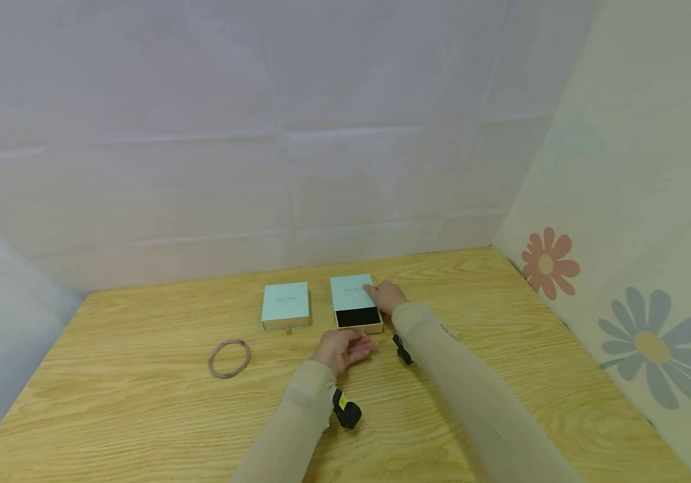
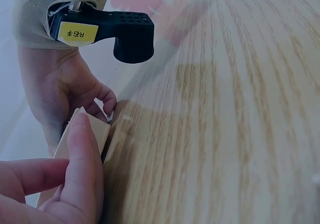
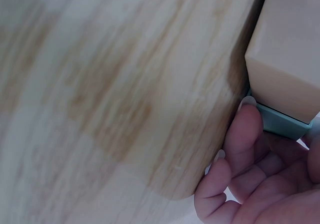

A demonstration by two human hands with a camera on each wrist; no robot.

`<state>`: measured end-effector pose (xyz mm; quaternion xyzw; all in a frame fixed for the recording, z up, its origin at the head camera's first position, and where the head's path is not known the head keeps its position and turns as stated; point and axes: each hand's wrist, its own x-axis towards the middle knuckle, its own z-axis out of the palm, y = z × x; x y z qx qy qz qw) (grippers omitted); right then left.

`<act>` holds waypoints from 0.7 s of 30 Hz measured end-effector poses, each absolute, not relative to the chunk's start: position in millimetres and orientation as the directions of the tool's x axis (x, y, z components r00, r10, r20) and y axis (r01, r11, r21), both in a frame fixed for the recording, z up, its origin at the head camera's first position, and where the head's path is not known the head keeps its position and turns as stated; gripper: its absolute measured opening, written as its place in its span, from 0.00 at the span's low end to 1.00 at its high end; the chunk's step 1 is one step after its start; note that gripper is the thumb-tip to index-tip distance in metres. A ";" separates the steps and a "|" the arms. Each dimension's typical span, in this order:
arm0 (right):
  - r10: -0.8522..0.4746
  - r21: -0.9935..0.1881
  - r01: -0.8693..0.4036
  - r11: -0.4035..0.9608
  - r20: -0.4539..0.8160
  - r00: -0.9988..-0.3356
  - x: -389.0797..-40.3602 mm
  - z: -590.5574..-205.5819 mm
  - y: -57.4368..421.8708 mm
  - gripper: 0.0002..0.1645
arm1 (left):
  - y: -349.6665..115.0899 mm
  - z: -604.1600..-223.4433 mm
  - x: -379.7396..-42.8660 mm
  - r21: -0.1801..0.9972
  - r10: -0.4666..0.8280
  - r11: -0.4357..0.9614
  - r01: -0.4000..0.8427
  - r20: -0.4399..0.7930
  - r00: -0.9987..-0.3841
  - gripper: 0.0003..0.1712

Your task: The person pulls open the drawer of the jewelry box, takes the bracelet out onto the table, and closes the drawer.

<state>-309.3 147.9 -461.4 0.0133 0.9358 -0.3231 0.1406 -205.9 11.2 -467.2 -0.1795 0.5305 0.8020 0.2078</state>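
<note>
Well, the yellow label (image 2: 78,33) reads “R右手”; lettering (image 1: 353,290) on the box (image 1: 345,302) is illegible. The right hand (image 1: 388,297) grips its right side; the left hand (image 1: 341,349) meets its front, pinching or not, I can't tell.

At ten o'clock in the left wrist view, a yellow label (image 2: 78,33) on a black camera (image 2: 134,38) reads "R右手" upside down; the box lids' (image 1: 286,308) script is illegible.

Pale blue box (image 1: 348,296), laid flat at far centre, tan drawer (image 1: 360,329) partly pulled toward near side, black lining (image 1: 356,316) exposed
</note>
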 end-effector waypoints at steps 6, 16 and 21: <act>-0.073 -0.604 0.106 0.790 -0.264 -0.962 -307.9 -459.9 148.1 0.30 | 10.8 -466.3 -205.3 0.774 0.140 -0.351 -0.527 -0.513 -0.847 0.15; -0.067 -0.619 0.121 0.776 -0.272 -0.960 -306.3 -458.7 147.8 0.29 | 12.0 -462.2 -205.2 0.764 0.127 -0.372 -0.527 -0.521 -0.844 0.15; -0.073 -0.623 0.117 0.773 -0.271 -0.960 -305.1 -459.5 147.9 0.29 | 11.3 -462.6 -205.7 0.762 0.132 -0.374 -0.529 -0.521 -0.844 0.15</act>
